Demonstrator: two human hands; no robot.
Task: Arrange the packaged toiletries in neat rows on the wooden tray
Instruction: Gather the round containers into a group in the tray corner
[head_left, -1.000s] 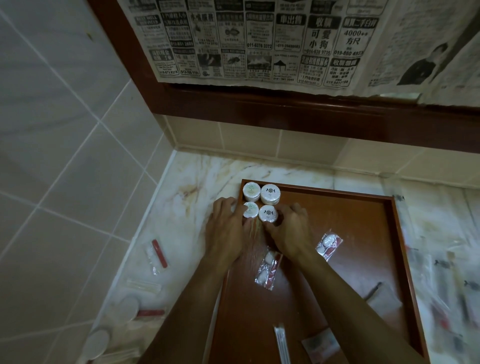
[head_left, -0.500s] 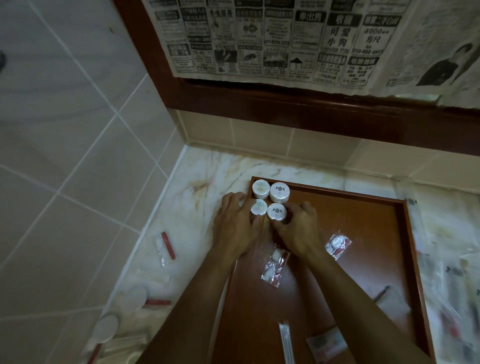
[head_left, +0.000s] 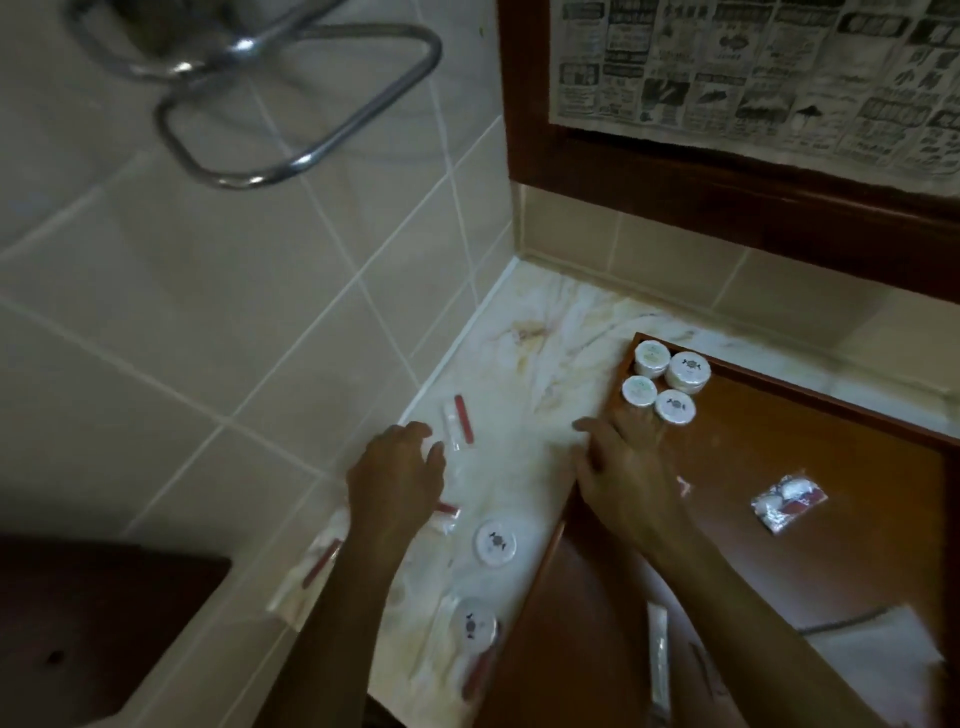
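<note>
Several small round white toiletry jars (head_left: 665, 382) stand in two short rows in the far left corner of the wooden tray (head_left: 831, 447). My right hand (head_left: 623, 467) lies over the tray's left rim just below the jars, fingers relaxed, holding nothing. My left hand (head_left: 400, 467) hovers over the marble counter (head_left: 519, 364) to the left of the tray, fingers loosely spread above a clear packet with a red item (head_left: 460, 426). Two round white packaged discs (head_left: 496, 542) (head_left: 472, 623) lie on the counter. A clear packet of white pieces (head_left: 787, 501) and a long thin packet (head_left: 657, 654) lie on the tray.
More clear packets with red items (head_left: 317, 571) lie along the counter's left edge by the tiled wall. A folded white paper (head_left: 872, 654) sits at the tray's near right. A chrome rail (head_left: 291, 104) hangs on the wall; newspaper covers the framed mirror (head_left: 753, 67).
Both hands have left the jars. My left hand moved left onto the counter over the loose packets; my right hand drew back to the tray's left rim. The view swung left.
</note>
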